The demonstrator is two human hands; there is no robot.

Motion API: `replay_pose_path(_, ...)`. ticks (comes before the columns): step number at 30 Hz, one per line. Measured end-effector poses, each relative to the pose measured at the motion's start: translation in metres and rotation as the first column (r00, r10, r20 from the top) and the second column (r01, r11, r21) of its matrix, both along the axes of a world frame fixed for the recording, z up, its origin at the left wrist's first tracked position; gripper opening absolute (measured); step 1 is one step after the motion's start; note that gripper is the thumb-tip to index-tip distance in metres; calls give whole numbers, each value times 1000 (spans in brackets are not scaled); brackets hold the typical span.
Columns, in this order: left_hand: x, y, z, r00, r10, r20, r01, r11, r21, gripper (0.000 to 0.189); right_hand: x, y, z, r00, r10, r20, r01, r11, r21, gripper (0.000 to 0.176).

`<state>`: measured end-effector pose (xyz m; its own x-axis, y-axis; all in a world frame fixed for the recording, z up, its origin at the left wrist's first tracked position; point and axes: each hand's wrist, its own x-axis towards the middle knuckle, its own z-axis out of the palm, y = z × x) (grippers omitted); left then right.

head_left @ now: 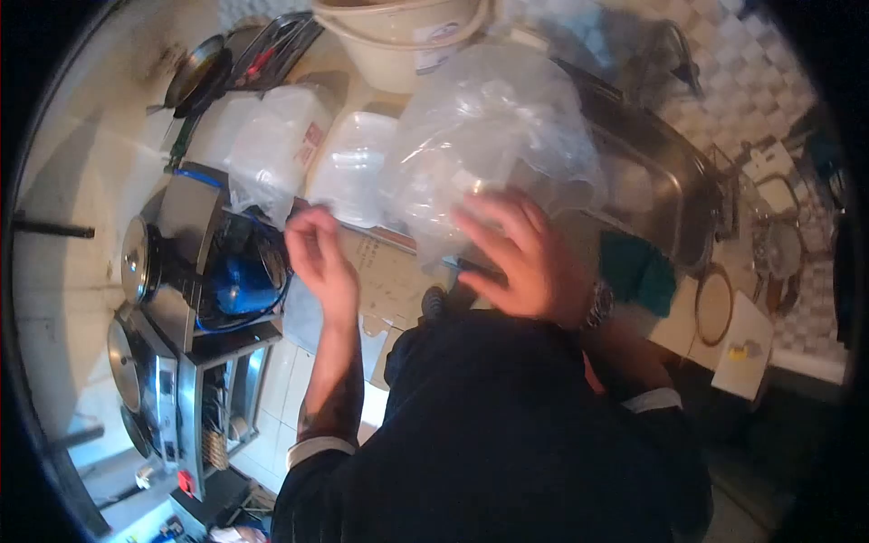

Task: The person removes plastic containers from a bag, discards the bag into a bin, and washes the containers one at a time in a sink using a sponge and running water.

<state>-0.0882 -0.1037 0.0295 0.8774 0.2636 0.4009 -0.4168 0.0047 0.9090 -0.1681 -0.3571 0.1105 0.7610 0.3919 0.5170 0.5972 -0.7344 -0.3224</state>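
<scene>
My right hand [520,258], with a watch [598,306] on its wrist, is open with fingers spread. Its fingertips overlap the lower front of a large, puffed-out clear plastic bag [498,109] on the counter. A small pale patch shows by those fingertips. My left hand [317,253] hangs apart from the bag, its fingers loosely bent with nothing visible between them. Just beyond it are a stack of white containers in clear wrap [356,167] and a white plastic-wrapped bundle [276,149].
A cream bucket [398,45] stands behind the bag, and a steel sink [665,195] lies to the right. A green cloth [636,271] rests on the counter edge. At left are a blue-lit metal unit [243,285] and a frying pan [196,77]. Below the counter shows cardboard [385,271].
</scene>
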Motion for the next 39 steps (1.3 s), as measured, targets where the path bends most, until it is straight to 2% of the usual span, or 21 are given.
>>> replay_pose_path(1,-21,-14,26,975,-195,108,167,960,224,8,6,0,-4,997,-62,-42,59,996,-72,32)
replay_pose_path(2,-29,-21,34,838,-519,171,418,810,412,4,6,-2,-16,990,-99,-98,76,974,-213,31)
replay_pose_path(4,-17,-52,54,710,-663,237,306,594,744,8,3,-1,-34,994,-81,-69,54,943,-328,26)
replay_pose_path(6,-14,-62,68,707,-705,60,298,373,879,9,-1,8,-25,966,-53,-252,-48,924,-378,27)
replay_pose_path(8,-10,-53,78,753,-587,-297,495,207,844,8,1,10,-25,932,7,-361,-152,915,-374,29)
replay_pose_path(11,-6,-39,61,773,-466,-430,528,98,843,15,1,14,-61,881,94,-463,-255,920,-299,37)
replay_pose_path(13,0,-28,27,844,-416,-339,463,247,851,16,-3,23,-87,829,61,-556,-243,935,-259,45)
replay_pose_path(14,4,-22,10,873,-388,-295,427,316,847,17,-5,23,-119,885,64,-462,-200,947,-251,61)
replay_pose_path(17,12,-10,-18,858,-224,-462,510,257,821,24,3,30,-150,749,-9,-662,-171,963,-207,70)
replay_pose_path(18,10,-21,-13,779,-60,-624,600,357,716,28,7,34,-167,776,-21,-631,-156,962,-224,70)
replay_pose_path(19,7,-29,-21,719,-185,-670,581,688,435,29,9,39,-185,799,-33,-600,-141,960,-241,71)
replay_pose_path(20,1,-35,-38,677,-325,-660,476,878,55,29,10,43,-194,819,-43,-572,-130,957,-258,72)
replay_pose_path(21,-5,-41,-51,663,-456,-595,300,889,-347,30,11,49,-191,810,-69,-582,-108,958,-264,74)
replay_pose_path(23,-16,-57,-64,741,-374,-558,233,922,-309,35,11,59,-179,792,-123,-598,-62,958,-279,78)
replay_pose_path(26,-29,-77,-46,731,-374,-571,160,907,-389,43,-1,52,-198,952,43,-302,-136,946,-295,61)
replay_pose_path(29,-36,-78,-62,645,-502,-576,184,834,-521,59,-16,25,-69,682,457,-571,-422,884,203,29)
replay_pose_path(31,-39,-83,-56,572,-565,-595,183,794,-579,66,-17,-7,1,558,377,-739,-232,926,297,13)
replay_pose_path(33,-35,-89,-51,532,-552,-642,171,813,-557,78,2,-44,-11,950,281,-137,-210,899,385,18)
replay_pose_path(35,-26,-94,-54,529,-492,-691,124,851,-510,75,55,-75,-47,940,102,-326,177,670,721,32)
replay_pose_path(37,-24,-98,-56,537,-532,-655,160,826,-540,77,122,-104,-59,930,0,-366,296,590,751,49)
replay_pose_path(39,-17,-101,-60,543,-553,-632,176,811,-558,76,163,-110,-109,787,179,-590,529,296,795,54)
